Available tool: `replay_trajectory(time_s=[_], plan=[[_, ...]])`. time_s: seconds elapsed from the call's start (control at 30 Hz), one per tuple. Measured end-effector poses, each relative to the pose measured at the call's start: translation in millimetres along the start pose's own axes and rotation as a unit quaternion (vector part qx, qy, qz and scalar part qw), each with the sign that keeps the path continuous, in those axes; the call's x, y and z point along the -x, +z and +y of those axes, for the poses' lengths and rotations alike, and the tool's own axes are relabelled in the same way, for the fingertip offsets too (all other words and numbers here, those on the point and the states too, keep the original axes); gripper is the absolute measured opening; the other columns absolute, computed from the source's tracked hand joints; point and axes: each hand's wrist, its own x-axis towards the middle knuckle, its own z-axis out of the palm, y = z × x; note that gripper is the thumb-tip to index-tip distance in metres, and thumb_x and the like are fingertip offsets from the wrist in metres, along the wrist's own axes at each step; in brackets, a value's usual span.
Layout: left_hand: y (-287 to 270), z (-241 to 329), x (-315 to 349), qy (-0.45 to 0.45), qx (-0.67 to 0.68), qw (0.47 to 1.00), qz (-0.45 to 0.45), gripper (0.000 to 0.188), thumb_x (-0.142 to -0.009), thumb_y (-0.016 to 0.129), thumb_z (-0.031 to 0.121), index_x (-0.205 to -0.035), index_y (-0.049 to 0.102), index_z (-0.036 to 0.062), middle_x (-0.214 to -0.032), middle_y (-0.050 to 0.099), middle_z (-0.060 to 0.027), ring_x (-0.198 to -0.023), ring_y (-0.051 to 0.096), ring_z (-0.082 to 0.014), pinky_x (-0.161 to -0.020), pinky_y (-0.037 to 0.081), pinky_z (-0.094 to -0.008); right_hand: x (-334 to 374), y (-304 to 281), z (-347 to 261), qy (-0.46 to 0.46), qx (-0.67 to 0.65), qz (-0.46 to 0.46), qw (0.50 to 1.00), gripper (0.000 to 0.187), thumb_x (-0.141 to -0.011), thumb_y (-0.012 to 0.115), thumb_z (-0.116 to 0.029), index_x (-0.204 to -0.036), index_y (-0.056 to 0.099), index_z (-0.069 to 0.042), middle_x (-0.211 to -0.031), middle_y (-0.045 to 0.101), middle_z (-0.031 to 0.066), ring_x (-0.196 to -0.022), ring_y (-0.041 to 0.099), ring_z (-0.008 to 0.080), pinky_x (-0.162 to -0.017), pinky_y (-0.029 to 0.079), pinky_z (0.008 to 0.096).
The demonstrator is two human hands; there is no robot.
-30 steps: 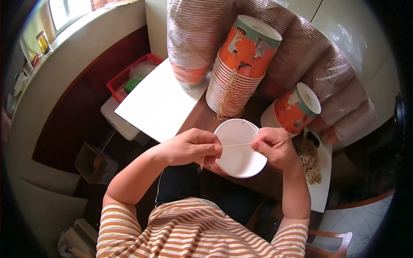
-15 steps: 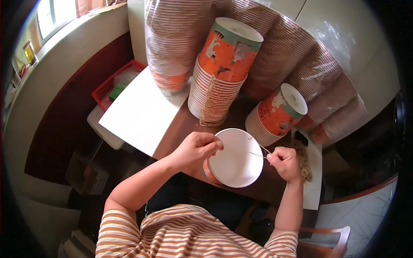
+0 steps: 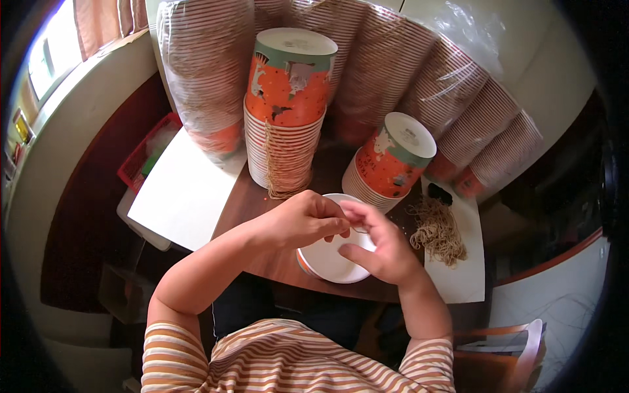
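Note:
A white-lined paper bucket (image 3: 331, 265) with an orange outside stands mouth up near the table's front edge. Over its mouth my left hand (image 3: 311, 219) is closed in a pinch on a thin string (image 3: 360, 229), only a short bit of which shows. My right hand (image 3: 380, 245) hovers against the left fingertips, its thumb spread from its slightly blurred fingers. Right of the bucket lies a loose bundle of tan strings (image 3: 438, 229). More strings (image 3: 278, 164) hang down the side of a tall stack of upside-down buckets (image 3: 288, 92).
A shorter stack of upside-down buckets (image 3: 393, 160) stands behind the bucket. Several plastic-wrapped stacks (image 3: 386, 72) line the back wall. White boards (image 3: 183, 190) cover the left part of the brown table (image 3: 239, 219). A red basket (image 3: 134, 164) sits beyond the left edge.
My right hand has moved left to the left hand and its fist has opened; the string it pulled taut no longer shows stretched. The view has shifted, so the stacks appear further left.

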Motion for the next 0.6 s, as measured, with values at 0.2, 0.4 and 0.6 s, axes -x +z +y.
replay_trajectory(time_s=[0.2, 0.4, 0.6], plan=[[-4, -12, 9, -0.039, 0.047, 0.998, 0.032, 0.021, -0.089, 0.055, 0.016, -0.09, 0.067, -0.0008, -0.076, 0.064, -0.0013, -0.066, 0.053, -0.0061, -0.06, 0.044, -0.0219, 0, 2, 9, 0.08, 0.0, 0.051, 0.995, 0.008, -0.084, 0.065, -0.005, -0.09, 0.063, 0.001, -0.079, 0.065, 0.0024, -0.07, 0.058, 0.0049, -0.066, 0.048, 0.0203], [-4, -24, 20, -0.056, 0.079, 0.994, 0.055, 0.021, -0.088, 0.055, 0.015, -0.086, 0.066, -0.0018, -0.075, 0.063, -0.0009, -0.067, 0.052, -0.0056, -0.061, 0.043, -0.0207, 10, -15, 12, 0.038, 0.058, 0.082, 0.994, 0.004, -0.083, 0.066, -0.004, -0.084, 0.064, 0.0, -0.075, 0.062, -0.0001, -0.067, 0.053, 0.0037, -0.061, 0.044, 0.0189], [-8, -35, 42, -0.081, 0.092, 0.988, 0.096, 0.021, -0.088, 0.055, 0.014, -0.084, 0.067, -0.0024, -0.073, 0.063, -0.0001, -0.066, 0.053, -0.0044, -0.06, 0.043, -0.0198, 19, -29, 5, 0.028, 0.044, 0.089, 0.995, 0.003, -0.082, 0.065, -0.002, -0.084, 0.065, 0.0, -0.073, 0.059, -0.0013, -0.065, 0.051, 0.0039, -0.059, 0.042, 0.0191]])
